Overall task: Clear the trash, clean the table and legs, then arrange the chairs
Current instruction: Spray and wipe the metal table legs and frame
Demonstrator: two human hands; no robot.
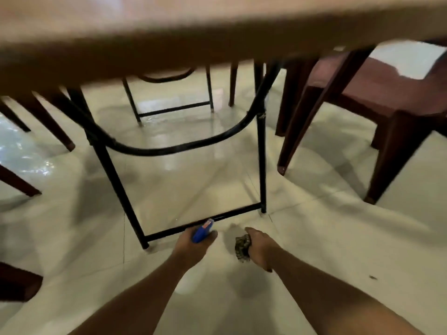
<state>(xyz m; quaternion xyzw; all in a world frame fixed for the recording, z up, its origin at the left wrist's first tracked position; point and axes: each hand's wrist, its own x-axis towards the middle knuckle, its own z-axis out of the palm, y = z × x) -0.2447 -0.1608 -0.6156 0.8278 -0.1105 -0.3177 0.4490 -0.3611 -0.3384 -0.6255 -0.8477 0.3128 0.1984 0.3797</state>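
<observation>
Head view: low under the desk (217, 32); its blurred edge fills the top.
Left hand (191, 244): curled round a blue bottle (202, 232), mostly hidden, just before the legs' floor bar.
Right hand (260, 249): clenching a dark rag (242, 247), pattern unclear.
Legs (261, 165): black metal, on the tiled floor (326, 238).
Chair (377, 93): brown, right, cut off.

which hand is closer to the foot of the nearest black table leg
Left. The left hand, gripping the blue spray bottle, sits just right of the leg foot; the right hand, gripping a cloth, is farther right, beyond the left hand.
</observation>
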